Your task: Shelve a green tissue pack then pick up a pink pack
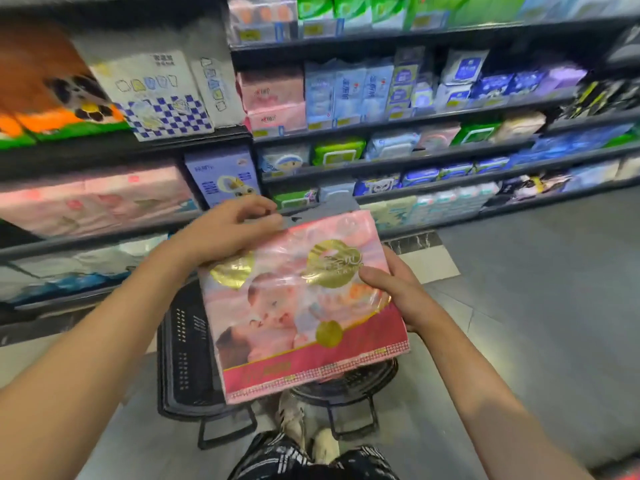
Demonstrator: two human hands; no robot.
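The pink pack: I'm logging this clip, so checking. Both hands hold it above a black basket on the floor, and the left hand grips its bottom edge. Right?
Not quite. In the head view the left hand pinches the top edge of the pink pack, not the bottom. The right hand grips its right side, and the black basket is on the floor below.

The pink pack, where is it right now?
The pink pack sits mid-picture, held between the left hand and right hand, above the black basket on the floor.
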